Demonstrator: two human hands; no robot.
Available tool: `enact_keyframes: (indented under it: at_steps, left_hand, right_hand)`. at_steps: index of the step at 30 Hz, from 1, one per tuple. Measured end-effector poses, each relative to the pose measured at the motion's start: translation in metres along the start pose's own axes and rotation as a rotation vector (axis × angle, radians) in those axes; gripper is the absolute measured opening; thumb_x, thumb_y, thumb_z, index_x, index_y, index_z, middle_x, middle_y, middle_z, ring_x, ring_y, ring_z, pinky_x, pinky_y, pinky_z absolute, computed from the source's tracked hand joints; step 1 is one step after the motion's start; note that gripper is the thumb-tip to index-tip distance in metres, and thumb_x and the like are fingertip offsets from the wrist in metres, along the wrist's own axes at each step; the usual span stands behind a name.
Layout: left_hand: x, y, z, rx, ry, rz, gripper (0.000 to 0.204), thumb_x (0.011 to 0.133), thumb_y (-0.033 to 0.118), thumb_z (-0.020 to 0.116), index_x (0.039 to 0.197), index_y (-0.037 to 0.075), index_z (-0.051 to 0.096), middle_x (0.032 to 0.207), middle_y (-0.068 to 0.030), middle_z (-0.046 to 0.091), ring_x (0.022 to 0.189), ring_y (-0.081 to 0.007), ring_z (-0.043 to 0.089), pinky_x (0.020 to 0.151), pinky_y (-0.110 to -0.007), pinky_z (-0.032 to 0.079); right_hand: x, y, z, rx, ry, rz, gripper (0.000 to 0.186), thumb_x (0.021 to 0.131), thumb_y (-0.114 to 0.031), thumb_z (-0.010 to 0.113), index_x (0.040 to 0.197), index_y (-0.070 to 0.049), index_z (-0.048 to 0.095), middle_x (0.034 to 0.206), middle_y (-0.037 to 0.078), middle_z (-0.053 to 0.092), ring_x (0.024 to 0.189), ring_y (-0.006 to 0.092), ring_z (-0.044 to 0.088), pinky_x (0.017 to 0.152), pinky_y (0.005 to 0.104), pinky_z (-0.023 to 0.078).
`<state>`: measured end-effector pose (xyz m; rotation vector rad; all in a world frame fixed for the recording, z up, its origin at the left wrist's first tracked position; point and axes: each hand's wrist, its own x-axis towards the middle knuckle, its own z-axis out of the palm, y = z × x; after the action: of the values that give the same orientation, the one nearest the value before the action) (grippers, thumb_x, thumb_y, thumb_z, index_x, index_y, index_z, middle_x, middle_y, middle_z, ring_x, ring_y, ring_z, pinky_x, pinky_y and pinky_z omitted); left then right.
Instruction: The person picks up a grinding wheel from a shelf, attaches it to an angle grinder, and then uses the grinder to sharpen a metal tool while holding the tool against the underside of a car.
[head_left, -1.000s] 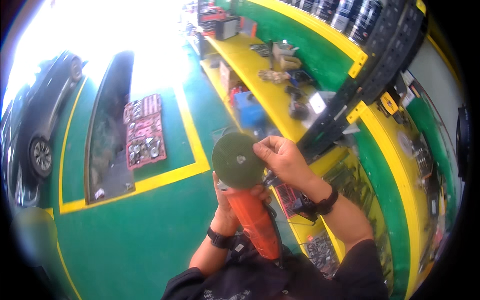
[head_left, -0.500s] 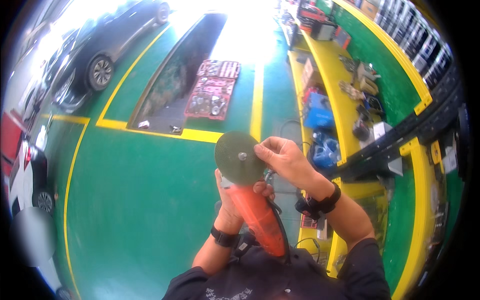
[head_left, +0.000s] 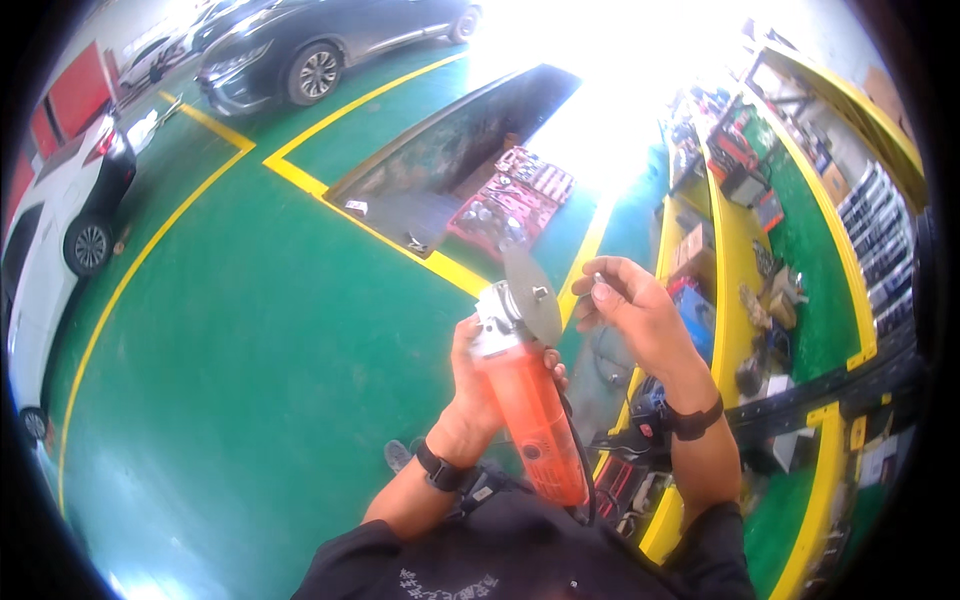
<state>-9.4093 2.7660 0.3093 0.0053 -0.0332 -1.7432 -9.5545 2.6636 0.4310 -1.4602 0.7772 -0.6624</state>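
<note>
- Head view, near centre: an orange angle grinder (head_left: 535, 425) stands tilted in front of the person's dark shirt (head_left: 480, 555), its metal head at the far end and its body running back toward the chest.
- The left hand (head_left: 475, 385) is wrapped around the grinder just behind the metal head (head_left: 496, 322), palm on the left side and fingertips showing on the right; the grip is firm.
- A thin grey-green disc (head_left: 533, 300) sits on the right side of that head, seen nearly edge-on, with the spindle end (head_left: 540, 293) showing at its middle.
- The right hand (head_left: 650, 320) is raised just right of the disc, apart from it, thumb and fingers bent toward each other; a small pale spot shows between the tips, and I cannot tell whether they pinch something.
- A dark band is on each wrist.
- Farther off, beyond the disc, an open pink tool case (head_left: 528, 208) lies beside a floor pit (head_left: 400, 165) edged with yellow line (head_left: 460, 273).
- Far left, a dark car (head_left: 400, 35) stands on the green floor (head_left: 270, 350); nearer on the left is a white car (head_left: 55, 212).
- On the right, a yellow shelf (head_left: 733, 270) carries boxes and tools.
</note>
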Motion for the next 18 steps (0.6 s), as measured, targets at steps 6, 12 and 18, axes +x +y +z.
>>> enact_keyframes:
  at_steps: [6, 12, 18]
  left_hand:
    - [-0.040, 0.068, 0.010, -0.064, -0.039, 0.042, 0.073, 0.081, 0.068, 0.046, 0.114, 0.004, 0.060, 0.089, -0.0180, 0.063, 0.082, -0.0336, 0.060, 0.080, -0.047, 0.049]
    - [-0.082, 0.139, 0.010, -0.043, 0.002, 0.127, 0.077, 0.081, 0.070, 0.045, 0.116, 0.003, 0.060, 0.087, -0.0179, 0.063, 0.080, -0.0340, 0.059, 0.079, -0.048, 0.049]
    - [-0.112, 0.196, 0.008, -0.026, 0.039, 0.206, 0.080, 0.081, 0.072, 0.044, 0.120, 0.005, 0.059, 0.085, -0.0180, 0.061, 0.080, -0.0332, 0.058, 0.080, -0.048, 0.049]
  right_hand:
    - [0.039, -0.022, 0.082, -0.454, -0.209, -0.332, 0.028, 0.094, -0.011, 0.069, 0.118, 0.001, 0.061, 0.107, 0.002, 0.058, 0.094, 0.0100, 0.058, 0.084, 0.0282, 0.051]
    - [0.080, -0.030, 0.167, -0.346, -0.400, -0.287, 0.033, 0.087, -0.004, 0.076, 0.118, 0.001, 0.064, 0.110, 0.003, 0.060, 0.096, 0.0104, 0.060, 0.085, 0.0256, 0.054]
    - [0.126, -0.039, 0.236, -0.415, -0.529, -0.260, 0.039, 0.083, 0.003, 0.076, 0.119, 0.001, 0.064, 0.106, 0.004, 0.063, 0.097, 0.0111, 0.062, 0.085, 0.0262, 0.055]
